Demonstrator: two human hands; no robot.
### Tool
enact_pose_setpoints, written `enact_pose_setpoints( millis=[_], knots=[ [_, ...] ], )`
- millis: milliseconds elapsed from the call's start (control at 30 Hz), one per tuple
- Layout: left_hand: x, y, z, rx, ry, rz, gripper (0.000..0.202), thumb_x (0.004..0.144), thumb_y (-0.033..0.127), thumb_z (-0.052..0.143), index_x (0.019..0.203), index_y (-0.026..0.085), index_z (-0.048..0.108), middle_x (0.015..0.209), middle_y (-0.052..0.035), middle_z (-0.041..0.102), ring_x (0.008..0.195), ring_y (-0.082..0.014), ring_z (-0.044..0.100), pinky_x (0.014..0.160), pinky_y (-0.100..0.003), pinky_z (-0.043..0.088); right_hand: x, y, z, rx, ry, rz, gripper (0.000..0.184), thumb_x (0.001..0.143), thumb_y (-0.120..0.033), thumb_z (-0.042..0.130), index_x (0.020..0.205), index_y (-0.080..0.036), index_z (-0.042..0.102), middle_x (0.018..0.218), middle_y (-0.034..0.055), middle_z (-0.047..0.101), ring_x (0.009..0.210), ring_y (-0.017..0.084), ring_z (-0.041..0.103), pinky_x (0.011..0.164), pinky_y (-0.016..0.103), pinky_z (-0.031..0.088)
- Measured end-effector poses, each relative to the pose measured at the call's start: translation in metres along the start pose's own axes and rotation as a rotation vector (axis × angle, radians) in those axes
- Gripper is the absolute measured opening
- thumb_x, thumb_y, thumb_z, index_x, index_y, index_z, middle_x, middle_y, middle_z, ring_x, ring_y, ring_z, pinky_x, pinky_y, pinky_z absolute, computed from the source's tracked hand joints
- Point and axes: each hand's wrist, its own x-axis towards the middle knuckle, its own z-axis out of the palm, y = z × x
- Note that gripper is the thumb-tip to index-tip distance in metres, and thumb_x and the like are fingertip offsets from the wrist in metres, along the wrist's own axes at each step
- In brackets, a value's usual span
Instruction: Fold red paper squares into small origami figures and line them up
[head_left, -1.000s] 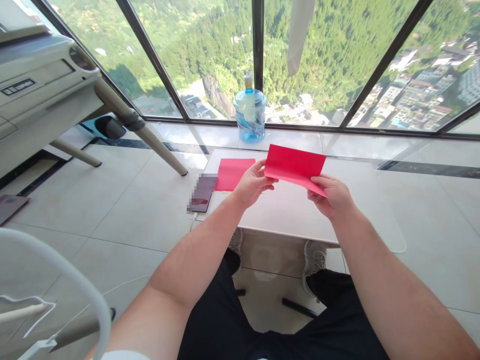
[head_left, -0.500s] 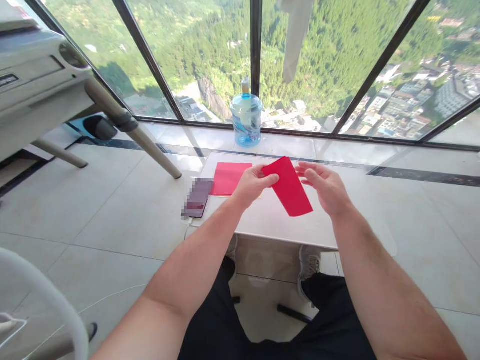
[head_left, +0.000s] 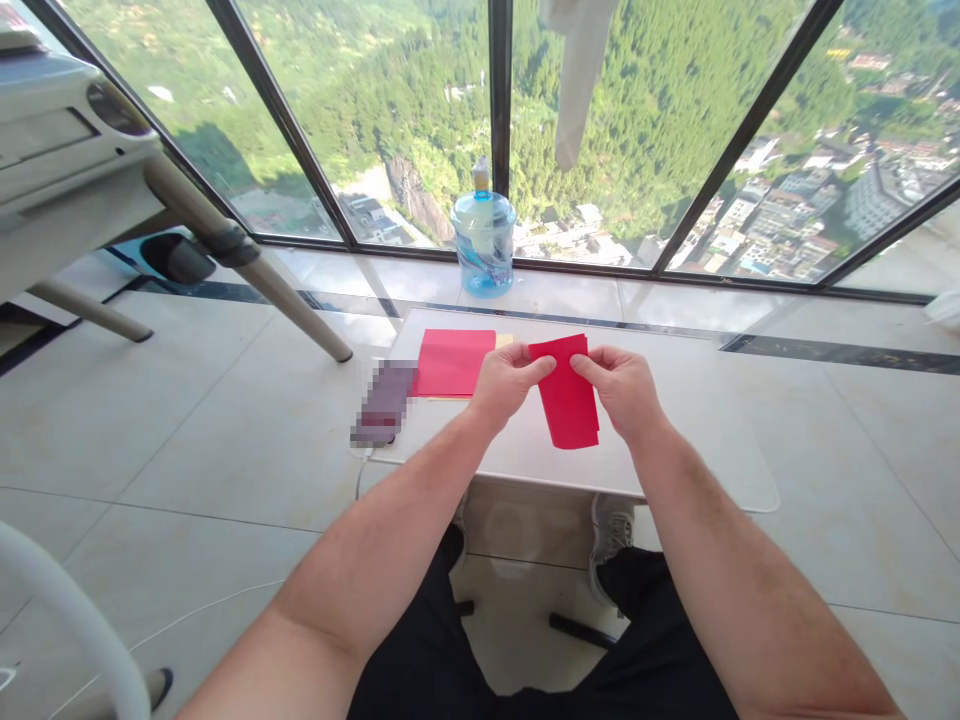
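Observation:
Folded red paper hangs between my two hands above the low white table, its layers slightly offset along the right edge. My left hand pinches its upper left side, thumb on the front face. At the upper right side my right hand is closed on the same paper, also thumb in front. A stack of red paper sheets lies flat on the table behind my left hand, with a yellowish edge showing beneath it.
The low white table stands before my knees. A phone with a cable lies at its left end. Beyond it, a blue water jug stands by the window. A beige chair-like frame is at left.
My right hand has closed on the paper's right side. The paper now hangs more upright, slightly lower. The view has shifted a little.

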Motion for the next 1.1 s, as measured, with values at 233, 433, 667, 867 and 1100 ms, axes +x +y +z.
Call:
enact_pose_setpoints(
  millis=[233,433,667,867,1100],
  knots=[
    [-0.0007,-0.0007,0.0001,0.016,0.01,-0.01,0.029,0.068,0.037,0.083,0.084,0.014,0.073,0.082,-0.0061,0.076,0.077,-0.0205,0.069,0.074,-0.034,0.053,-0.0006,0.0014,0.0014,-0.004,-0.011,0.01,0.035,0.07,-0.055,0.08,0.07,-0.022,0.068,0.074,0.0048,0.076,0.068,0.024,0.071,0.055,0.031,0.054],
    [0.0002,-0.002,-0.0006,0.013,0.008,-0.012,0.028,0.069,0.035,0.082,0.084,0.013,0.074,0.082,-0.0059,0.076,0.076,-0.0193,0.069,0.073,-0.032,0.053,-0.0009,0.0009,0.0013,0.001,-0.008,0.017,0.034,0.07,-0.053,0.081,0.07,-0.021,0.069,0.073,0.0036,0.075,0.065,0.022,0.07,0.053,0.03,0.053],
    [0.0034,-0.006,-0.0031,0.037,0.008,-0.015,0.03,0.068,0.037,0.082,0.084,0.013,0.074,0.083,-0.0071,0.075,0.075,-0.0197,0.069,0.072,-0.032,0.052,-0.0007,0.0023,0.0011,0.013,-0.012,0.017,0.035,0.069,-0.054,0.081,0.071,-0.021,0.07,0.072,0.0038,0.075,0.065,0.022,0.069,0.054,0.03,0.053],
    [0.0031,-0.0062,-0.0032,0.023,0.006,-0.017,0.028,0.068,0.037,0.082,0.082,0.014,0.073,0.081,-0.0061,0.075,0.074,-0.0195,0.068,0.071,-0.032,0.053,-0.0019,0.0009,0.0013,0.017,-0.016,0.018,0.035,0.069,-0.055,0.081,0.07,-0.021,0.069,0.071,0.0041,0.074,0.064,0.022,0.069,0.052,0.03,0.052],
    [0.0026,-0.0066,-0.0024,0.013,-0.002,-0.018,0.029,0.068,0.038,0.082,0.081,0.014,0.072,0.079,-0.0063,0.074,0.075,-0.0204,0.069,0.071,-0.033,0.055,-0.0021,0.0002,0.0015,0.032,-0.019,0.016,0.033,0.071,-0.053,0.081,0.071,-0.021,0.07,0.072,0.0039,0.075,0.065,0.022,0.069,0.054,0.031,0.053]
  ],
)
